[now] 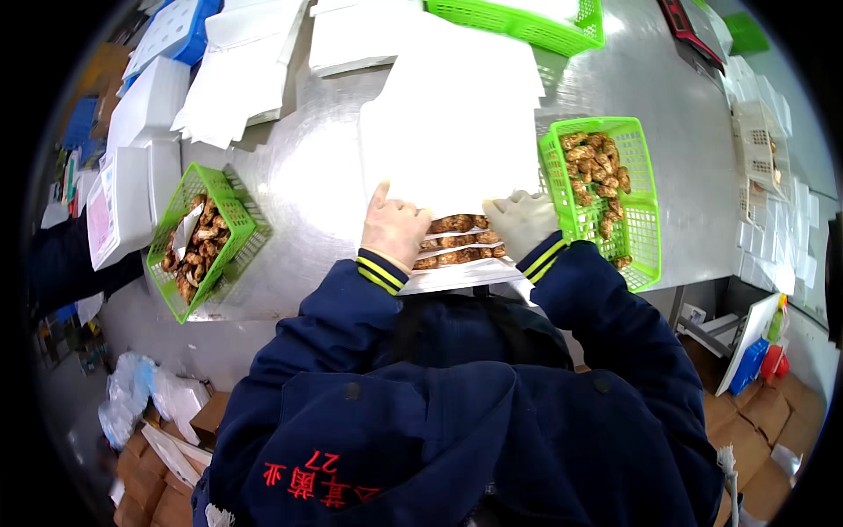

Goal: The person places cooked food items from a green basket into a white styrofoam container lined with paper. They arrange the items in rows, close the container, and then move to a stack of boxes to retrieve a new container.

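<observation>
My left hand [392, 227], in a thin pale glove, closes its fingers on the near left corner of a white paper sheet [452, 132], with one finger sticking up. Across from it my right hand [520, 224], in a whitish glove, grips the near right side of the same paper. Between the hands, brown knobbly mushroom-like pieces [457, 241] lie in rows parted by white strips, inside a white box [457, 279] at the table's near edge. The paper hides the box's far part. My fingertips are partly hidden against the paper.
Green baskets hold more brown pieces: one on the right [645, 211], one tilted on the left [237, 211]. Another green basket [527, 26] stands at the far side. White paper stacks [237, 70] and white foam boxes [132, 193] line the metal table's [307, 189] left side.
</observation>
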Demonstrator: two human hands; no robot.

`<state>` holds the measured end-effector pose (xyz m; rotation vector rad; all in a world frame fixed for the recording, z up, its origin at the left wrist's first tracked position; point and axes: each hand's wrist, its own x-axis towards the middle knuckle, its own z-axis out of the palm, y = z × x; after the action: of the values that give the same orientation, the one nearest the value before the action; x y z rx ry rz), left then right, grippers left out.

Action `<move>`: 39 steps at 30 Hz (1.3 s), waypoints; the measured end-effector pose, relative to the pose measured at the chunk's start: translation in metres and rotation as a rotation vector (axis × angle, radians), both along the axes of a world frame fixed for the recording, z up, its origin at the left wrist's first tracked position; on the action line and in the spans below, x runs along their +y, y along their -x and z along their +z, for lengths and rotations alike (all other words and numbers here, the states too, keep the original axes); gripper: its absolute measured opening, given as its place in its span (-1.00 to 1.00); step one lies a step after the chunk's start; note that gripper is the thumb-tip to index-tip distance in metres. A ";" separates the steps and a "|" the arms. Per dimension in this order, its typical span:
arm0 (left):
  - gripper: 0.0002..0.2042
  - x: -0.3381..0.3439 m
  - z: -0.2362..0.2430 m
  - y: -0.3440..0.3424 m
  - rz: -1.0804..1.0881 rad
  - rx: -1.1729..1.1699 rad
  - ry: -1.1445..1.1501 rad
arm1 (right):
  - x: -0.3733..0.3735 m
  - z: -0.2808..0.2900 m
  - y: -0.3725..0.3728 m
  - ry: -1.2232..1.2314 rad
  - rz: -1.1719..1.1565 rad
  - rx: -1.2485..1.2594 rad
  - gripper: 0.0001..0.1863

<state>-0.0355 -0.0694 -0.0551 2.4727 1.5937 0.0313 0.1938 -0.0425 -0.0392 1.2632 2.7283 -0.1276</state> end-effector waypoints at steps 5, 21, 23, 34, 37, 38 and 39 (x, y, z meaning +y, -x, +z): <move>-0.81 -0.004 -0.004 0.005 -0.003 -0.027 -0.030 | -0.003 -0.004 -0.001 0.067 -0.009 0.038 -0.68; -0.60 -0.006 0.022 0.019 0.312 -0.694 -0.326 | 0.027 -0.034 -0.122 0.090 -1.025 0.490 -0.46; -0.62 -0.007 0.032 0.017 0.425 -0.829 -0.015 | 0.011 -0.002 -0.078 0.146 -0.865 0.846 -0.52; -0.49 0.005 0.025 0.006 0.236 -0.446 -0.014 | 0.006 0.001 -0.026 0.213 -0.568 1.144 -0.61; -0.60 0.014 0.015 0.012 0.123 -0.153 -0.188 | 0.045 -0.021 -0.099 0.009 -0.853 0.643 -0.76; -0.68 0.014 0.009 0.013 0.106 -0.072 -0.144 | 0.053 -0.034 -0.118 0.111 -0.803 0.396 -0.70; -0.69 0.016 0.013 0.011 0.060 0.038 -0.103 | 0.059 -0.047 -0.128 0.193 -0.726 0.140 -0.69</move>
<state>-0.0462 -0.0531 -0.0425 2.5151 1.7231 0.0771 0.3219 0.0161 -0.0866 2.1663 2.1398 -0.5457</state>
